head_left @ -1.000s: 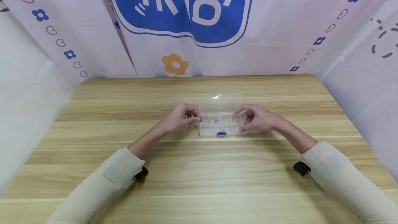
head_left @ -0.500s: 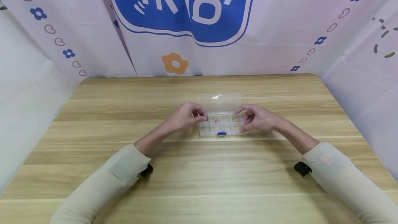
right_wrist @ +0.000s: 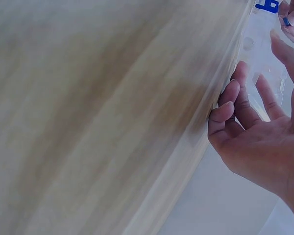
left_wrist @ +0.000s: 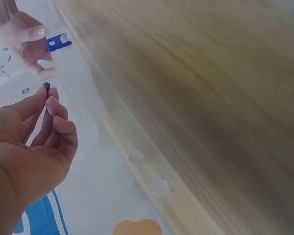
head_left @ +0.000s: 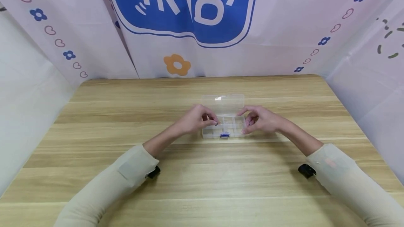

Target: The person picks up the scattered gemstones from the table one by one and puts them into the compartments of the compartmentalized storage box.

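A clear plastic compartment box [head_left: 207,134] stands on the table, its clear lid [head_left: 224,103] raised at the back and a blue latch [head_left: 224,135] at its front. Over the left-middle compartments, my left hand [head_left: 199,119] pinches a small dark blue bead-like piece [left_wrist: 46,86] between thumb and fingertips. At the box's right end, my right hand [head_left: 264,119] holds it, thumb by the front corner and index finger by the back one; the other fingers are bent. A tiny orange piece [head_left: 219,122] in a back compartment is mostly hidden by the left fingertips.
The box sits on a wood-grain table [head_left: 221,178]. A white printed cloth [head_left: 268,52] hangs behind the table's back edge, with more white cloth at both sides. Black wrist devices [head_left: 306,171] show under the sleeves.
My left hand has moved right with the small blue piece, from the box's left edge to over its left-middle compartments. The right hand and the box have stayed in place.
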Available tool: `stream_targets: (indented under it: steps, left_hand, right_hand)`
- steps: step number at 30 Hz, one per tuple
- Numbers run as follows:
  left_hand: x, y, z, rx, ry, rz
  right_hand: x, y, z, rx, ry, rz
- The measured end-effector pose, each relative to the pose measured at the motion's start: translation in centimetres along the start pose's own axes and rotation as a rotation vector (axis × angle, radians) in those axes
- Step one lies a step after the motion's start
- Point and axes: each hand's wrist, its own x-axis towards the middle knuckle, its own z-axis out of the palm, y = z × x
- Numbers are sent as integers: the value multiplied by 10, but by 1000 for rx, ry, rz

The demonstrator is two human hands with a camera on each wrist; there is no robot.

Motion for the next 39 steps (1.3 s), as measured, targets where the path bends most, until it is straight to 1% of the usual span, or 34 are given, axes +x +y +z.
stream_targets:
  steps: [6, 15, 21, 25, 29, 36, 39]
  left_hand:
    - [2, 2, 4, 5, -1, 30]
    - [4, 3, 6, 9, -1, 11]
    - [0, 2, 3, -18, 0, 9]
    - [-5, 0, -1, -26, 10, 3]
    - [-14, -4, -8, -7, 30, -6]
    - [-34, -14, -20, -5, 71, 6]
    - [-42, -19, -25, -2, 94, -5]
  right_hand:
    - [0, 0, 1, 4, -5, -5]
    - [0, -1, 1, 10, -10, -5]
    - [0, 0, 0, 10, -10, -10]
    - [0, 0, 0, 11, -8, -9]
    - [-1, 1, 0, 13, -6, -6]
    - [-1, 0, 0, 16, -6, 4]
    - [-1, 0, 0, 17, -8, 4]
